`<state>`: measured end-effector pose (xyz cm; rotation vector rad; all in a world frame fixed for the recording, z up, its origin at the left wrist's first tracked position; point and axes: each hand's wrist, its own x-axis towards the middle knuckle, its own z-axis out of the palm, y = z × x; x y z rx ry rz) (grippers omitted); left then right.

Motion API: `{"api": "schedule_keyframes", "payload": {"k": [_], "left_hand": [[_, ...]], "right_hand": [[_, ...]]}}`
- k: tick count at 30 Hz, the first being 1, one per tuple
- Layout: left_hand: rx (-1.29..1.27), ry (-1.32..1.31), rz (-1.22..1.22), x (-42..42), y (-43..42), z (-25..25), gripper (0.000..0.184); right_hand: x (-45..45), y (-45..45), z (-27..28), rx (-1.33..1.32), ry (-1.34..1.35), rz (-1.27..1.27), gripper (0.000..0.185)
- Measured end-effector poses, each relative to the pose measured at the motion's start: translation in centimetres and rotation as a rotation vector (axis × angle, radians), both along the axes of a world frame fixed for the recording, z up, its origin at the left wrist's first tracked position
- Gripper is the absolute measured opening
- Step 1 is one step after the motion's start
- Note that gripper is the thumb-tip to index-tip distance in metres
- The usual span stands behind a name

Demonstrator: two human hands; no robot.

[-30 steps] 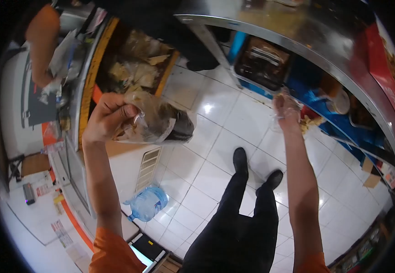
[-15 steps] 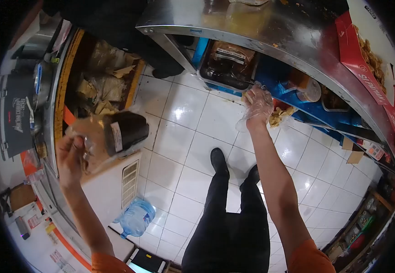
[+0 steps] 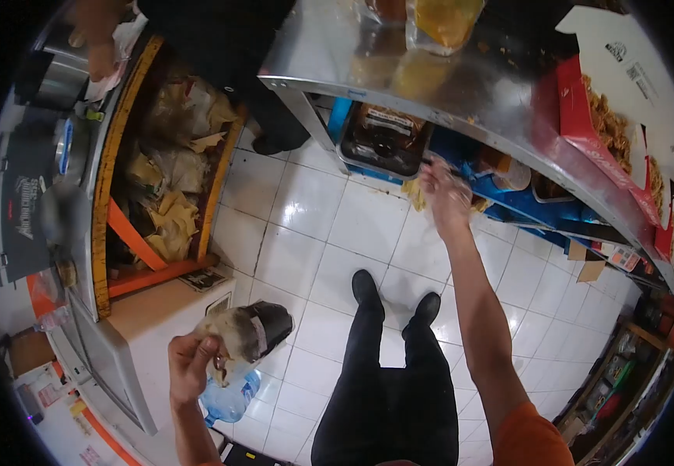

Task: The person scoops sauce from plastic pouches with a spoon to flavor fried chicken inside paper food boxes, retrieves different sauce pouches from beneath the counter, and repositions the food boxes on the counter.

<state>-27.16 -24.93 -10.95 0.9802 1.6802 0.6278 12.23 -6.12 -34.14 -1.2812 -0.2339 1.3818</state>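
My left hand (image 3: 191, 359) is closed on the gathered top of a clear plastic pouch (image 3: 267, 332) with dark sauce in its lower end and a label across it. The pouch hangs low, over the tiled floor and a blue water jug (image 3: 229, 398). In a thin clear plastic glove, my right hand (image 3: 447, 198) is at the shelf under the steel table, beside the near right corner of a container (image 3: 418, 167) of dark sauce pouches. Its fingers are blurred, and I cannot tell whether they grip anything.
A steel table (image 3: 337, 70) bears yellow pouches (image 3: 442, 23) and a red-and-white box (image 3: 585, 132) of fried food. At left is an orange-edged bin (image 3: 102, 233) of wrappers and scraps. A person in dark clothes (image 3: 205, 46) stands at the upper left.
My left hand has brought the sauce pouch down and rightward, closer to my legs. My right hand has shifted slightly at the shelf. The view has moved, showing more of the tabletop.
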Motion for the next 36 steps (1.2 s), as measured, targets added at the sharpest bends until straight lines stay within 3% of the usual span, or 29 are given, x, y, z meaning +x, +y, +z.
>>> {"api": "schedule_keyframes", "payload": {"k": [3,4,6,8,10,12,14,17,24,27,29,31,33,36], "left_hand": [[0.049,-0.02,0.082,-0.3,-2.1,1.1,0.026],[0.043,-0.011,0.122,-0.3,-3.1,1.7,0.026],[0.069,-0.018,0.177,-0.1,-4.3,2.7,0.026],[0.084,0.076,0.163,0.8,-5.4,4.6,0.027],[0.201,-0.008,0.167,2.8,-6.7,6.2,0.027],[0.137,0.019,-0.011,3.9,-7.2,10.3,0.033],[0.165,0.092,-0.058,7.2,-6.6,16.4,0.025],[0.178,0.069,-0.103,10.4,-5.3,19.8,0.026],[0.211,-0.236,0.121,18.7,1.5,18.8,0.026],[0.425,-0.288,0.002,22.9,6.2,19.1,0.028],[0.519,-0.341,0.044,25.9,9.2,18.5,0.027],[0.521,-0.486,0.082,28.3,12.3,16.8,0.023],[0.445,-0.497,0.188,32.0,13.7,18.8,0.022],[0.434,-0.605,0.284,35.0,17.7,16.1,0.02]], "right_hand": [[1.3,-4.1,3.7,0.146,0.273,-0.046,0.024],[2.4,-6.3,3.1,0.187,0.204,0.014,0.023],[2.1,-9.7,7.9,0.252,0.423,-0.155,0.021],[2.7,-14.2,11.7,0.08,0.406,-0.248,0.017],[3.7,-18.5,16.6,0.059,0.53,-0.217,0.015],[4.1,-21.5,23.2,0.028,0.431,-0.299,0.015],[6.0,-23.9,26.5,0.017,0.429,-0.318,0.015],[8.5,-25.4,30.9,0.098,0.434,-0.41,0.015],[17.4,-22.8,40.6,0.442,0.226,-0.493,0.02],[21.7,-21.0,43.6,0.571,0.277,-0.542,0.024],[25.1,-19.3,44.8,0.58,0.265,-0.563,0.025],[27.9,-17.9,44.8,0.591,0.303,-0.602,0.025],[30.2,-16.5,45.2,0.622,0.339,-0.59,0.023],[33.3,-15.0,45.7,0.679,0.318,-0.5,0.021]]}}
